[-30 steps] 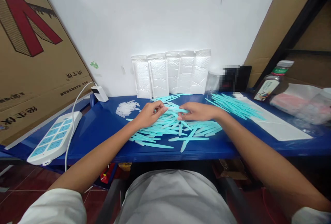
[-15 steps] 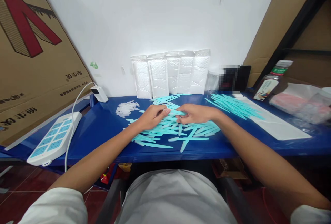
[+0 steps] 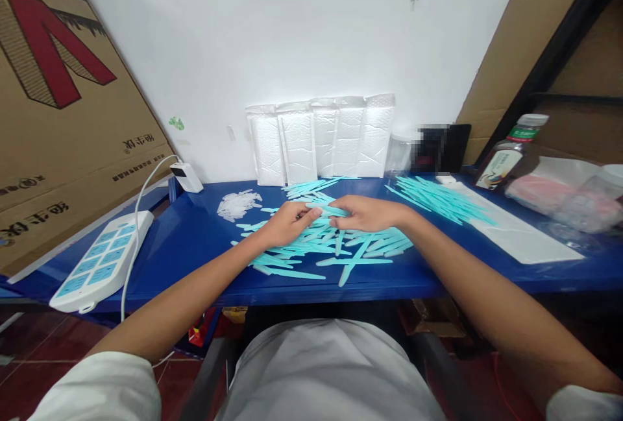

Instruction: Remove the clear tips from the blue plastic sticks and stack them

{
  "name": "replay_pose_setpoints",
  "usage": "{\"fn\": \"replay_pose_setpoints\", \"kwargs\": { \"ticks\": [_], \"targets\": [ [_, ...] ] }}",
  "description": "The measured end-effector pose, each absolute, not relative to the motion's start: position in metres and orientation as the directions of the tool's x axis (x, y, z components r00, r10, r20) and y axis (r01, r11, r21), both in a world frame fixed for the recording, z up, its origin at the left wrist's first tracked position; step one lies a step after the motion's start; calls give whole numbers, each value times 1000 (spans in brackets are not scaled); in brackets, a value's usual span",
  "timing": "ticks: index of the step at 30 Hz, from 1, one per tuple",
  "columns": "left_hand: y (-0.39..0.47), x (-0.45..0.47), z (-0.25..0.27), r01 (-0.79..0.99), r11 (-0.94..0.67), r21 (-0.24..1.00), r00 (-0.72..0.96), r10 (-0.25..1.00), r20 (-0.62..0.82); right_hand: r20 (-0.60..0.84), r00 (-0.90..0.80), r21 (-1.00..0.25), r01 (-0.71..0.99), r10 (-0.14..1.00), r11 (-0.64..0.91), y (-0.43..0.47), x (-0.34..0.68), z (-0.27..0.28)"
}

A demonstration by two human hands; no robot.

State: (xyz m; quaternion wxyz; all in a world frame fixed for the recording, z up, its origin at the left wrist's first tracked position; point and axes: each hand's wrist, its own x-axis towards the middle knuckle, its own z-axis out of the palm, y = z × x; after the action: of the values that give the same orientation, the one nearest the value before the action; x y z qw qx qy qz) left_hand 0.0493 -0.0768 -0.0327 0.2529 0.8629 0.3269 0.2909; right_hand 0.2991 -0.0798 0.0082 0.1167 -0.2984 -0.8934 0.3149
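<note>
Over a loose pile of slim, tapered turquoise plastic sticks (image 3: 302, 249), shaped like eyebrow razors, my two hands meet. My left hand (image 3: 287, 223) is closed, its thumb and fingertips pinching the left end of a turquoise stick (image 3: 331, 211). From the other side my right hand (image 3: 365, 213) is wrapped round the same stick, with part of it hidden by the fingers. Whether more than one stick is in the grip I cannot tell. Small clear-white plastic pieces (image 3: 238, 204) lie heaped left of the pile.
Several white padded mailers (image 3: 296, 145) lean on the wall behind. At right, more turquoise sticks (image 3: 433, 197) lie partly on a white sheet (image 3: 530, 233), near a bottle (image 3: 506, 155) and a plastic bag (image 3: 549, 184). A power strip (image 3: 102, 259) with a cable is at left.
Both hands stay over the pile with the turquoise stick between them. The fingers have shifted only slightly, and the left hand sits a touch lower.
</note>
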Motion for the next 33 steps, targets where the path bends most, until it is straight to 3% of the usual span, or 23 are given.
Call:
{"fn": "replay_pose_setpoints", "kwargs": {
  "ticks": [5,16,28,33],
  "targets": [
    [-78,48,-28,411,-652,637,603,719,347,86,-770,-616,457,632,642,-78,302,9],
    [-77,46,-31,397,-644,654,643,703,303,65,-770,-635,459,635,622,-82,298,5],
    [-84,52,-26,364,-584,726,628,729,272,283,-710,-612,385,646,691,-77,286,-8],
    [-82,51,-28,335,-533,777,608,752,254,305,-713,-629,347,631,696,-82,283,-6]
  ]
}}
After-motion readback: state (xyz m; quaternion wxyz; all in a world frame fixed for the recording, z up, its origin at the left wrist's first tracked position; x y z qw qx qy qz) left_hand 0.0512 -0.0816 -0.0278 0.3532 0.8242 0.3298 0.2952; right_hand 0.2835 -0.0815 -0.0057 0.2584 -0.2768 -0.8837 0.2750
